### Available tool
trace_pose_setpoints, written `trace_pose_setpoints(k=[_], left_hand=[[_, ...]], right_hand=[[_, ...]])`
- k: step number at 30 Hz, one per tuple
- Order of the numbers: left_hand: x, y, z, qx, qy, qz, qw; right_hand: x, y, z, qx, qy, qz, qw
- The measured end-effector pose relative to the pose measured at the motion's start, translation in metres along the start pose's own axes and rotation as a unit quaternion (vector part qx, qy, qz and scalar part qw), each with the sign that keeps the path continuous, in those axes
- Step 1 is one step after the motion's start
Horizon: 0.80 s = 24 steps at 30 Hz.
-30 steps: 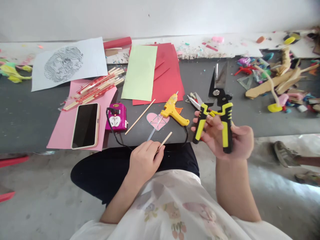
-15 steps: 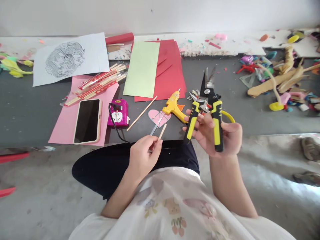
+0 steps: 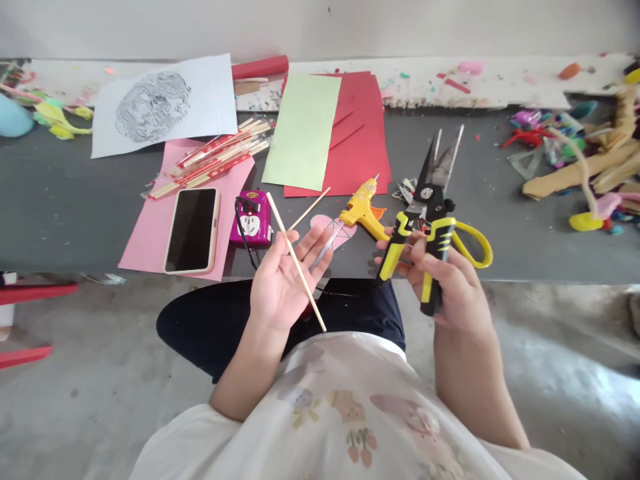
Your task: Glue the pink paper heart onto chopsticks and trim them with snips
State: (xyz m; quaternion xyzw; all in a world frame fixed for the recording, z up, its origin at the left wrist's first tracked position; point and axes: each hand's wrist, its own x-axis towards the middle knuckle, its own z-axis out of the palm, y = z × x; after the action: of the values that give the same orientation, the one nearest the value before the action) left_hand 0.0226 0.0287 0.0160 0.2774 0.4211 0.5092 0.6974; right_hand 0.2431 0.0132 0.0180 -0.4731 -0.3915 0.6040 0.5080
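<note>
My left hand is turned palm up, fingers spread, with a wooden chopstick lying slanted across it under the thumb. In my right hand are shears with black and yellow handles, blades pointing away from me and slightly apart. A yellow glue gun lies on the table between the hands, a clear glue stick out of its back. Beneath that stick is a pink paper heart with drawn lines, partly covered. Another thin wooden stick rests beyond my left fingers.
Left on the grey table are a phone, a purple power socket, wrapped chopsticks and a printed sheet. Green paper overlaps red paper behind. A yellow handle loop shows behind the shears; craft scraps lie right.
My left hand has turned from a closed grip to palm up, bringing the chopstick's full length into view. My right hand still holds the shears. The view has shifted a little left.
</note>
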Motion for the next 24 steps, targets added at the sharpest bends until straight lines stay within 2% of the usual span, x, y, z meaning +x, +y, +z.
trace_pose_setpoints(k=[4, 9, 14, 17, 21, 24], left_hand=[[0.000, 0.001, 0.002, 0.004, -0.015, -0.001, 1.000], [0.001, -0.002, -0.001, -0.001, 0.022, -0.001, 1.000], [0.003, -0.005, 0.000, -0.045, 0.013, -0.023, 0.999], [0.002, -0.007, 0.002, -0.069, -0.013, -0.059, 0.996], [-0.006, -0.016, 0.009, -0.006, -0.069, -0.077, 0.995], [-0.016, -0.023, 0.017, 0.107, -0.096, -0.056, 0.988]], right_hand=[[-0.007, -0.003, -0.001, -0.079, -0.016, 0.007, 0.997], [-0.013, -0.007, -0.003, -0.188, -0.055, 0.007, 0.981], [-0.015, -0.003, -0.002, -0.185, -0.049, 0.016, 0.981], [-0.015, 0.001, 0.002, -0.181, -0.043, 0.018, 0.982], [-0.010, 0.005, 0.013, -0.159, -0.022, 0.018, 0.987], [-0.004, 0.006, 0.025, -0.134, -0.008, 0.027, 0.991]])
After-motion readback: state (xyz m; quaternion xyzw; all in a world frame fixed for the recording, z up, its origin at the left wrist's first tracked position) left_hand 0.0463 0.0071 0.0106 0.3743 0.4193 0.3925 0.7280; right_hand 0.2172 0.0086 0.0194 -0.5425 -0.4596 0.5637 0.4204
